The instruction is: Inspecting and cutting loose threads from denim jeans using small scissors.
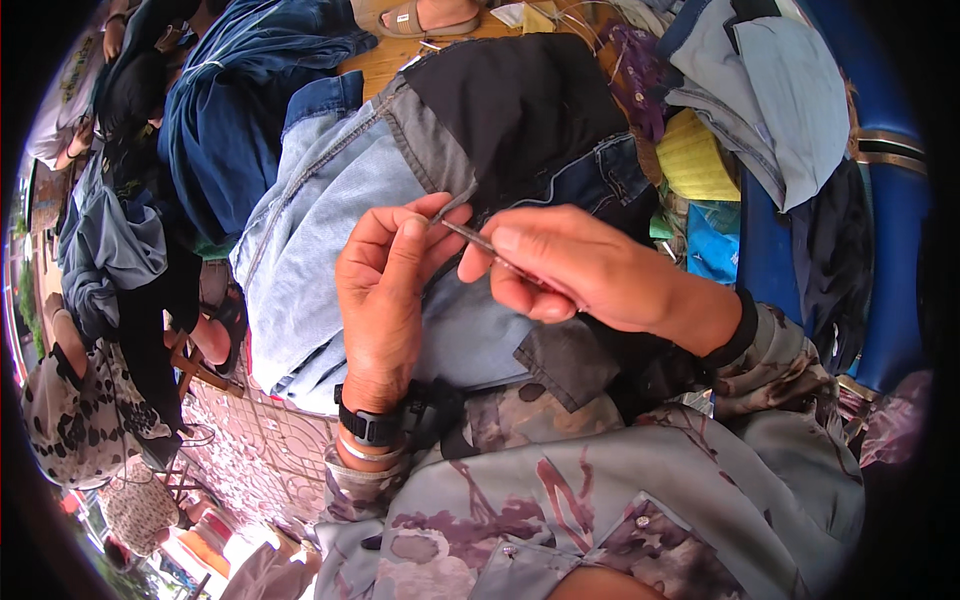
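My left hand pinches the end of a narrow grey cloth strip between thumb and fingers, above light blue denim on my lap. My right hand is closed on a slim dark metal tool, whose tip meets the strip beside my left fingertips; I cannot make out exactly what tool it is. Under and behind my hands the denim is joined to a grey band and black cloth, with dark denim pieces at the right.
Blue denim is heaped at upper left. Folded pale cloth, yellow fabric and a blue padded object stand right. A sandalled foot rests on a wooden surface. Other people, including one in spotted cloth, sit at left.
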A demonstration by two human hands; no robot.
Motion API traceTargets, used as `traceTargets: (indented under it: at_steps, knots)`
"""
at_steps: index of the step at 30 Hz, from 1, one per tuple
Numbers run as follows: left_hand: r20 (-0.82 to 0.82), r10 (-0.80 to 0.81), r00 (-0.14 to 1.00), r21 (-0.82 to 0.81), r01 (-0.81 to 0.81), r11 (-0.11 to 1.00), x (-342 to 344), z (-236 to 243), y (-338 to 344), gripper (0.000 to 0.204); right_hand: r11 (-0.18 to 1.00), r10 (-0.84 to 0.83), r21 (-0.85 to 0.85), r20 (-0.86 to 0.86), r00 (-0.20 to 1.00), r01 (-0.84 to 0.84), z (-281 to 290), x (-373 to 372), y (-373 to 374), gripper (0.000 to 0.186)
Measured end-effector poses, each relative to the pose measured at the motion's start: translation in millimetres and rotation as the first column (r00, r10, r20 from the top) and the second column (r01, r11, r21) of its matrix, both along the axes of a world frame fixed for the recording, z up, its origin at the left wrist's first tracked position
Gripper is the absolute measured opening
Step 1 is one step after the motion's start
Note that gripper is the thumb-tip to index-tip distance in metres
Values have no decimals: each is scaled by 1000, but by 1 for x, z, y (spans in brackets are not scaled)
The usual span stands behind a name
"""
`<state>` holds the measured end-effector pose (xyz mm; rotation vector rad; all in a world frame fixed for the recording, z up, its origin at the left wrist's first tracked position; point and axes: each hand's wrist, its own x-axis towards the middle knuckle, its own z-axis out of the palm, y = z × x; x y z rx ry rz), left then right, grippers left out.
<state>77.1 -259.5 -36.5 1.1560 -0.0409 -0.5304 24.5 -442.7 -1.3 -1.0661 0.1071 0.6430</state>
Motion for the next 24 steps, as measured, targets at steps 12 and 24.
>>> traceTargets:
  at_steps: [12, 24]
  knots:
    - [65, 1, 998, 11, -1, 1000, 0, -6, 2, 14, 968, -167, 162, -142, 976, 189, -26, -4, 28, 30]
    - [163, -40, 986, 72, 29, 997, 0, -7, 2, 12, 960, -244, 119, -83, 966, 253, -30, 0, 40, 31]
